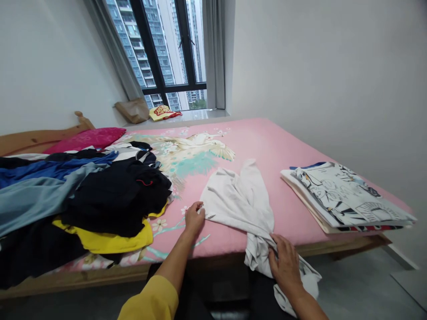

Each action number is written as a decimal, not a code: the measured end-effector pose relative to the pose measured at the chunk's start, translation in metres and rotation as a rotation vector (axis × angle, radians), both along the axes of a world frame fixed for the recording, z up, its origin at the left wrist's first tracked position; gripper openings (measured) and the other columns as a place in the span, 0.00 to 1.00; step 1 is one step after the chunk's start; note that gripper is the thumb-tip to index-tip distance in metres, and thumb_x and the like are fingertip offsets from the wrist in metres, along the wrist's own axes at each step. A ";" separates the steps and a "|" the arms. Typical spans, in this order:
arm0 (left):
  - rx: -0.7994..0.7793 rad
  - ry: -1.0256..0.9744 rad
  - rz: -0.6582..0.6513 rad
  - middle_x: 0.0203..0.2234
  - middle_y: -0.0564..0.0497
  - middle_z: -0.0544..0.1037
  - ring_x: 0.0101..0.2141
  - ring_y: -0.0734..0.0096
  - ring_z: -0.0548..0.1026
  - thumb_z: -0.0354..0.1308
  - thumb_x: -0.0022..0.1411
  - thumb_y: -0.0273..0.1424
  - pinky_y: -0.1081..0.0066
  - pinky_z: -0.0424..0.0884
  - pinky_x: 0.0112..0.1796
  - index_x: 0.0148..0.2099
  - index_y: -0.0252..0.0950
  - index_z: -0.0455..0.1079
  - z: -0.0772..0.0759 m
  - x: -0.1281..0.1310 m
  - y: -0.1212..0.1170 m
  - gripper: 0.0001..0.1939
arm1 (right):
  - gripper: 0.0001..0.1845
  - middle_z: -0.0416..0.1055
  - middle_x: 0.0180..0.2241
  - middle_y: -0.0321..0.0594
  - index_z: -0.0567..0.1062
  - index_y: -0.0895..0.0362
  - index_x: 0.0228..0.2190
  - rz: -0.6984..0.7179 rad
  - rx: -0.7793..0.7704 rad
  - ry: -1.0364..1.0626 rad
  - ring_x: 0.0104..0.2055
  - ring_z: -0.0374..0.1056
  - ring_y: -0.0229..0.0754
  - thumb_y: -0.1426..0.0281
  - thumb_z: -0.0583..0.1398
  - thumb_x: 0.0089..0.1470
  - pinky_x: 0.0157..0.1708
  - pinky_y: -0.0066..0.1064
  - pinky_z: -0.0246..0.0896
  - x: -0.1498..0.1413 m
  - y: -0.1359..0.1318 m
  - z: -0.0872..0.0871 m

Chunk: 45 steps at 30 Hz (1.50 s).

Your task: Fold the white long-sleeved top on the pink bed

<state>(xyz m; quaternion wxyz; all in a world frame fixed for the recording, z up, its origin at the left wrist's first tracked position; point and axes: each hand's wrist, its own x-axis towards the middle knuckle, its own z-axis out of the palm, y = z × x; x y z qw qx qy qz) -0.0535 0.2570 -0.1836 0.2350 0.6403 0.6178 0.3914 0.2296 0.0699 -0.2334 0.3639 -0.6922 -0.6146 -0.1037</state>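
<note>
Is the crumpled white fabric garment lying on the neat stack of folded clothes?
No, the crumpled white fabric garment lies apart from the neat stack of folded clothes, with pink bedsheet showing between them.

The white garment (240,202) is showing soft, matt, wrinkled cloth. Beneath it, the printed bedsheet (256,140) is looking like smooth, matt fabric. On the right, the folded T-shirts (347,191) are showing flat, matt cloth. At the far left, the headboard (33,142) is displaying smooth, knotted wood. The far brown bag (134,110) is looking like creased paper, and the windowsill (203,114) is shining with a glossy finish.
</note>
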 end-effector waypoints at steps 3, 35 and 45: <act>0.009 -0.030 -0.005 0.33 0.50 0.77 0.37 0.66 0.73 0.52 0.54 0.32 0.68 0.67 0.42 0.37 0.37 0.71 0.001 0.000 -0.002 0.09 | 0.20 0.65 0.47 0.48 0.63 0.57 0.50 0.002 -0.007 0.002 0.50 0.60 0.51 0.67 0.49 0.57 0.49 0.46 0.55 0.000 0.000 -0.001; -0.067 -0.878 0.117 0.33 0.47 0.78 0.35 0.71 0.76 0.63 0.44 0.36 0.69 0.71 0.39 0.38 0.34 0.67 0.002 -0.014 -0.003 0.18 | 0.20 0.64 0.48 0.48 0.63 0.56 0.50 0.011 -0.020 0.046 0.51 0.58 0.51 0.66 0.49 0.56 0.49 0.47 0.53 0.000 -0.001 -0.005; -0.086 -0.849 0.127 0.37 0.45 0.77 0.36 0.71 0.76 0.63 0.43 0.34 0.70 0.72 0.37 0.40 0.34 0.66 0.005 -0.016 -0.004 0.20 | 0.20 0.65 0.48 0.48 0.63 0.56 0.50 0.024 -0.015 0.067 0.51 0.58 0.51 0.67 0.50 0.56 0.51 0.47 0.52 0.001 -0.002 -0.001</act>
